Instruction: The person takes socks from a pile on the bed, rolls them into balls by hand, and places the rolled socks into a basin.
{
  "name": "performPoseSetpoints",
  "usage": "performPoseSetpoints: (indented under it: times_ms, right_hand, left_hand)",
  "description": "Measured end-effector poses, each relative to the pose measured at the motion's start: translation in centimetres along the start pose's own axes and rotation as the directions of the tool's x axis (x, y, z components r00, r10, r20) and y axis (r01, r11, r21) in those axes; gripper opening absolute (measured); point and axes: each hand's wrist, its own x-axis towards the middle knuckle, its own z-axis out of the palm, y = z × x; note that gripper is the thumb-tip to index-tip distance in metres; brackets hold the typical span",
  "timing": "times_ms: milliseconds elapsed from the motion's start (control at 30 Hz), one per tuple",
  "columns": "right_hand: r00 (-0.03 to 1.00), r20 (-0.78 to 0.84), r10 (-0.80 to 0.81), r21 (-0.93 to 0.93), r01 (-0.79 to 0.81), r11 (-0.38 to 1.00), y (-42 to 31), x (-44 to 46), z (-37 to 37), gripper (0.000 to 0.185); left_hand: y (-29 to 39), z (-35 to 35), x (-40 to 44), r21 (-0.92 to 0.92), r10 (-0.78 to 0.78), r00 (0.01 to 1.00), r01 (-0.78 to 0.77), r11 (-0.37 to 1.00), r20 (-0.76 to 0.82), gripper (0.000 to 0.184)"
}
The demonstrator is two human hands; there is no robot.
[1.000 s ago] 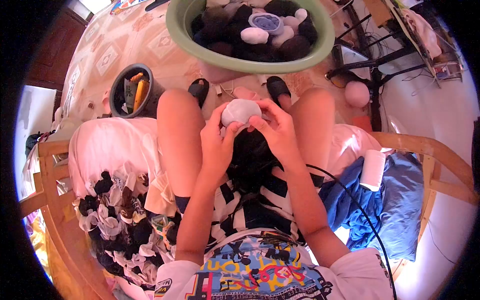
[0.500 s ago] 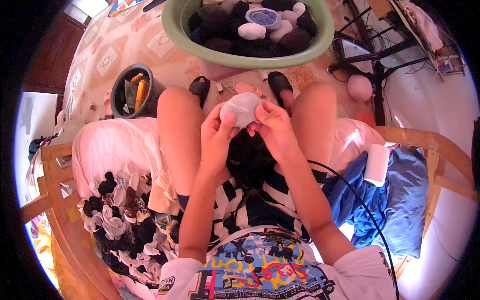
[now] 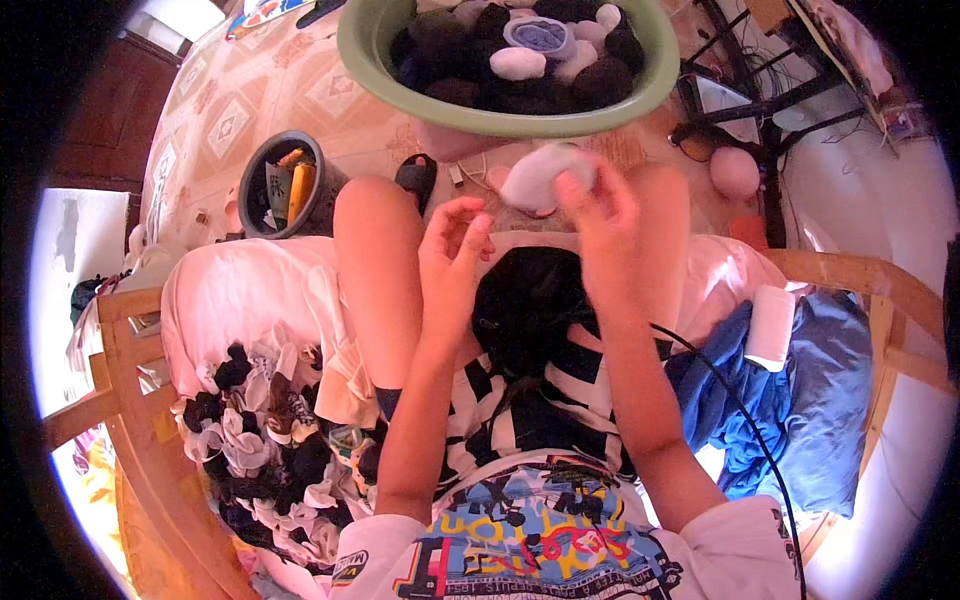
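Observation:
My right hand (image 3: 605, 205) grips a pale, rounded cloth bundle (image 3: 545, 178), slightly blurred, between thumb and fingers above my knees. To its left, my left hand (image 3: 456, 245) is raised with curled fingers apart and nothing in it. Beyond the bundle stands a green basin (image 3: 510, 122) full of rolled dark and light bundles, among them a white one (image 3: 518, 64) and a grey-blue one (image 3: 541, 37). A heap of loose socks (image 3: 280, 440), black, white and brown, lies on the seat by my left thigh.
A grey bin (image 3: 318, 190) holding yellow items stands on the tiled floor at the left. Blue cloth (image 3: 740, 400) and a white roll (image 3: 770, 328) lie at my right. A black cable (image 3: 735, 410) runs past my right arm. Wooden rails (image 3: 125, 400) flank the seat.
My left hand has let go of the pale bundle and opened. My right hand has carried it up and to the right, nearer the basin. The view has shifted slightly.

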Motion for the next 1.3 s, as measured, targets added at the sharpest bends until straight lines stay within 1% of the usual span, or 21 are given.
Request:
performPoseSetpoints:
  times_ms: [67, 100, 167, 200, 233, 333, 500, 567, 600, 667, 733, 767, 800, 833, 867, 933, 1000, 1033, 1100, 1133, 1300]
  right_hand:
    - [0.990, -0.139, 0.027, 0.004, -0.027, 1.000, -5.0, 0.9, 0.7, 0.034]
    - [0.975, -0.150, -0.166, -0.030, 0.163, 0.986, -3.9, 2.7, 0.3, 0.035]
    - [0.922, -0.155, -0.355, -0.066, 0.349, 0.935, -2.8, 7.4, -0.6, 0.037]
    - [0.883, -0.122, -0.454, -0.423, 0.367, 0.828, -3.2, 9.3, -1.1, 0.039]
    - [0.844, -0.054, -0.534, -0.721, 0.337, 0.606, -3.4, 10.9, -1.6, 0.042]
    - [0.866, 0.071, -0.495, -0.838, 0.321, 0.441, -2.6, 14.3, -2.0, 0.043]
    - [0.862, 0.240, -0.447, -0.840, 0.415, 0.350, 0.2, 16.4, -1.4, 0.046]
    - [0.671, 0.212, -0.710, -0.846, 0.490, 0.210, 0.1, 15.6, -0.7, 0.038]
    - [0.673, 0.214, -0.707, -0.843, 0.493, 0.214, -0.1, 15.1, -0.6, 0.038]
    - [0.803, -0.044, -0.595, -0.703, 0.398, 0.589, -0.8, 13.5, -0.7, 0.029]
    - [0.898, -0.186, -0.400, -0.675, 0.179, 0.716, -2.3, 11.3, 0.1, 0.021]
    - [0.811, -0.120, -0.573, -0.676, 0.356, 0.646, -0.9, 11.3, -0.3, 0.021]
    - [0.830, -0.102, -0.549, -0.584, 0.397, 0.708, -1.4, 9.8, 0.6, 0.020]
    - [0.850, -0.092, -0.518, -0.511, 0.406, 0.757, -1.1, 9.0, 1.0, 0.018]
    - [0.861, -0.078, -0.502, -0.515, 0.396, 0.760, -1.0, 7.8, 1.6, 0.020]
    - [0.881, -0.048, -0.470, -0.508, 0.384, 0.771, -0.2, 5.6, 1.6, 0.022]
    - [0.991, -0.039, -0.129, -0.567, 0.084, 0.819, 0.7, 4.2, 0.6, 0.031]
    - [0.992, -0.023, -0.124, -0.560, 0.090, 0.824, -0.6, 2.5, 2.0, 0.031]
    - [1.000, -0.005, -0.018, -0.791, 0.007, 0.612, -3.0, -0.3, 4.9, 0.036]
    - [1.000, 0.012, -0.008, -0.787, 0.014, 0.616, -2.0, -0.3, 4.9, 0.036]
    - [0.976, 0.215, -0.033, -0.454, 0.130, 0.882, 5.7, 0.6, 1.4, 0.024]
  left_hand:
    - [0.1, -0.2, 0.1, -0.045, -0.022, 0.999, 0.021, 0.999, -0.025, 0.015]
    - [-0.2, -0.3, 0.1, -0.045, -0.022, 0.999, 0.021, 0.999, -0.027, 0.015]
    - [-0.9, -0.6, 0.2, -0.138, -0.045, 0.998, 0.038, 0.990, -0.044, 0.027]
    - [-1.0, -0.7, 0.3, -0.138, -0.042, 0.998, 0.036, 0.990, -0.043, 0.027]
    - [-1.0, -0.8, 0.3, -0.134, -0.058, 0.998, 0.053, 0.989, -0.027, 0.030]
    - [-1.0, -0.9, 0.3, -0.136, -0.074, 0.997, 0.072, 0.988, -0.009, 0.035]
    - [-1.2, -0.9, 0.5, -0.125, -0.118, 0.992, 0.111, 0.986, -0.048, 0.037]
    - [-1.5, -1.0, 0.7, -0.121, -0.146, 0.988, 0.139, 0.983, -0.055, 0.036]
    - [-1.5, -1.0, 0.8, -0.119, -0.147, 0.987, 0.139, 0.983, -0.063, 0.036]
    - [-1.5, -0.7, 0.8, -0.093, -0.181, 0.981, 0.174, 0.980, -0.073, 0.034]
    - [-1.1, -0.5, 0.7, 0.052, -0.196, 0.977, 0.201, 0.978, -0.085, 0.032]
    - [-0.9, -0.5, 0.6, 0.053, -0.166, 0.985, 0.169, 0.984, -0.053, 0.031]
    - [-2.0, -0.3, 0.6, 0.098, -0.098, 0.991, 0.107, 0.989, -0.094, 0.030]
    - [-3.2, -1.0, 1.0, 0.087, -0.064, 0.998, 0.063, 0.994, 0.011, 0.030]
    - [-1.3, -0.1, 0.8, -0.011, -0.193, 0.981, 0.193, 0.981, -0.028, 0.030]
    - [-1.8, -0.2, 0.8, -0.036, -0.174, 0.984, 0.173, 0.984, -0.034, 0.031]
    - [-2.6, -0.1, 0.8, -0.070, -0.142, 0.990, 0.140, 0.988, -0.017, 0.032]
    - [-2.9, -0.1, 0.8, -0.103, -0.126, 0.992, 0.124, 0.987, -0.020, 0.035]
    - [-3.1, -0.3, 1.2, -0.129, -0.099, 0.994, 0.093, 0.987, -0.039, 0.038]
    - [-3.0, -0.3, 1.2, -0.126, -0.101, 0.994, 0.097, 0.987, -0.030, 0.040]
    - [-5.0, -0.2, 1.5, -0.073, 0.023, 0.992, -0.032, 0.997, -0.123, 0.043]
